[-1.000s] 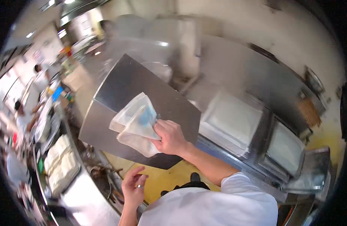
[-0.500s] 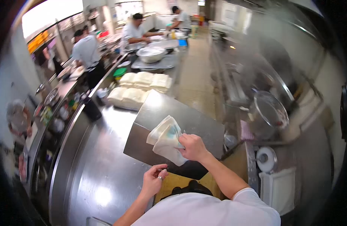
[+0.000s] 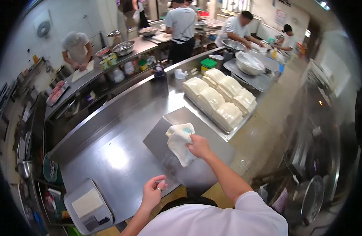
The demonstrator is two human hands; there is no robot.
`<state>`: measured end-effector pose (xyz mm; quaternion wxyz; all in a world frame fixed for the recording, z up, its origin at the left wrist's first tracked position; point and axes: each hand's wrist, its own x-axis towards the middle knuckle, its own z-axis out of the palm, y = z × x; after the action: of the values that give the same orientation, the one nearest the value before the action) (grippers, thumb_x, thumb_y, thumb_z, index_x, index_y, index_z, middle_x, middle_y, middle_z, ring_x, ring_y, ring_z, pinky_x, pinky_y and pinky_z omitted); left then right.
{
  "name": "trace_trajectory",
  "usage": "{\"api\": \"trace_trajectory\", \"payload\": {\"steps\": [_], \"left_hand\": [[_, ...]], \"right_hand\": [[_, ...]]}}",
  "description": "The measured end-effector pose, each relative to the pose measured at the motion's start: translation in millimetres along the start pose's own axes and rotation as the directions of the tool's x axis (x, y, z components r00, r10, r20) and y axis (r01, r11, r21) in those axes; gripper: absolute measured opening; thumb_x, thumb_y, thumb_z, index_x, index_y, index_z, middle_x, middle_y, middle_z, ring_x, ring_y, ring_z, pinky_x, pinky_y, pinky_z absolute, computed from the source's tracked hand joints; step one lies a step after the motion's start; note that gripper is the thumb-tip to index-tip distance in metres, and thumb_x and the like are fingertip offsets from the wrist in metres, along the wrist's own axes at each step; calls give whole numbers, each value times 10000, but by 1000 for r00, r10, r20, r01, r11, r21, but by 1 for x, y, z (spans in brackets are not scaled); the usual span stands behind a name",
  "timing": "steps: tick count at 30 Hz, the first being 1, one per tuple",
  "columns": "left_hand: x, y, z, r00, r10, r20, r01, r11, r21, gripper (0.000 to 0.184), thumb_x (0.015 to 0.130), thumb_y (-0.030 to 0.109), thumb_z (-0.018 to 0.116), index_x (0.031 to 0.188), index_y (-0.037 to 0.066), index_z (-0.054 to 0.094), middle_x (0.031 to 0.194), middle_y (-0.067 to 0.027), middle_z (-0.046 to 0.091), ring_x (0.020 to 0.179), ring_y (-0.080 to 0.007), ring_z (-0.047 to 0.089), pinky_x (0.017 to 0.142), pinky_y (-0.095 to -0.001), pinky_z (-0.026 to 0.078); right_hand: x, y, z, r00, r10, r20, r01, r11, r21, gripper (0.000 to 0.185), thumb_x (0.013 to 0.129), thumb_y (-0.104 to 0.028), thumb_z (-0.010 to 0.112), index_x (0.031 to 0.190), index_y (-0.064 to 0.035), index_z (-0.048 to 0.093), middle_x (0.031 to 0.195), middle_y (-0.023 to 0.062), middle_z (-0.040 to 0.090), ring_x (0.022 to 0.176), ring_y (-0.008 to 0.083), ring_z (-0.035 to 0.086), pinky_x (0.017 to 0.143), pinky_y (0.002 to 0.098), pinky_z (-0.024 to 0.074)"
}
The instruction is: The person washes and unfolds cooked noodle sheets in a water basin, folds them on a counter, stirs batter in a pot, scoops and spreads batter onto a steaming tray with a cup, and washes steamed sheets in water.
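Observation:
My right hand [image 3: 199, 146] grips a crumpled white cloth [image 3: 181, 143] with a pale blue patch. The cloth hangs over a smooth stainless-steel sheet [image 3: 212, 155] at the edge of the metal table; whether it touches the sheet I cannot tell. My left hand [image 3: 152, 192], with a ring on one finger, is held near the table's front edge. Its fingers are loosely bent and apart, with nothing visible in them.
Stacks of pale square sheets [image 3: 210, 99] lie on a tray at the back right. A metal tray [image 3: 106, 210] with a white slab stands on the table [image 3: 122, 137] at left. Several people work at benches beyond. Pots [image 3: 313, 200] stand at right.
My view has turned left, bringing more of the table and the tray at left into sight. The cloth stays in my right hand over the metal sheet, its folds changed.

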<state>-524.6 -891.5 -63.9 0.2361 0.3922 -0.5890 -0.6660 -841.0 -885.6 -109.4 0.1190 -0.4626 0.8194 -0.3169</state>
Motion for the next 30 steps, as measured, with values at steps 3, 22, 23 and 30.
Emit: {"api": "trace_trajectory", "payload": {"steps": [3, 22, 23, 30], "left_hand": [[2, 0, 5, 994, -5, -108, 6, 1000, 3, 236, 994, 61, 620, 1222, 18, 664, 926, -82, 709, 836, -128, 678, 726, -258, 528], [18, -3, 12, 987, 23, -161, -30, 999, -42, 224, 989, 45, 619, 1202, -6, 670, 836, -45, 677, 815, -121, 672, 724, -260, 523], [20, -4, 10, 992, 23, -128, -31, 998, -62, 227, 989, 46, 620, 1205, -3, 670, 835, -42, 674, 819, -122, 672, 726, -260, 523], [24, -9, -29, 987, -15, 159, 16, 1000, -7, 234, 992, 63, 629, 1216, 6, 663, 968, -76, 705, 859, -136, 682, 748, -266, 533]], "right_hand": [[35, 6, 0, 999, 27, 37, -26, 999, -20, 324, 801, -295, 738, 969, -29, 660, 976, 249, 699, 958, 456, 661, 834, 527, 516], [75, 41, -15, 1000, 25, 18, -25, 999, -37, 428, 808, -307, 741, 1097, 2, 678, 1088, 240, 664, 1063, 418, 622, 926, 484, 499], [59, 38, -13, 995, -44, -92, 37, 996, -76, 418, 816, -293, 738, 1105, 1, 672, 1102, 234, 649, 1078, 414, 605, 943, 479, 488], [-82, 7, 5, 965, 6, -263, -18, 999, -45, 394, 826, -254, 751, 1122, -9, 668, 1118, 191, 636, 1075, 377, 597, 942, 450, 488]]}}
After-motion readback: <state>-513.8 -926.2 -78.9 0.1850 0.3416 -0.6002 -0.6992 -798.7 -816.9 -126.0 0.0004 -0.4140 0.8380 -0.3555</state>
